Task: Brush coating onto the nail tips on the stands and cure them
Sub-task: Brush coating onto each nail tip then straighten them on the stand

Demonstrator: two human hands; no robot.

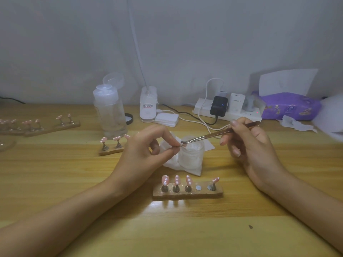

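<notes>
The left hand (148,145) pinches one nail tip (182,144) in its fingers (172,143). The right hand (248,143) grips the brush (213,135), and its hairs touch that tip just past the left fingertips, over a jar (191,154). Below the fingers, the stand (187,193) on the surface (74,182) holds four tips and one bare spot, so I think coating is partway done and curing is left.

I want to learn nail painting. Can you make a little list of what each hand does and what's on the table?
left hand: pinches a nail tip
right hand: holds the brush, bristles at that nail tip
near stand: four pink dotted tips, one empty spot
jar: behind the near stand, in crumpled white tissue
</notes>
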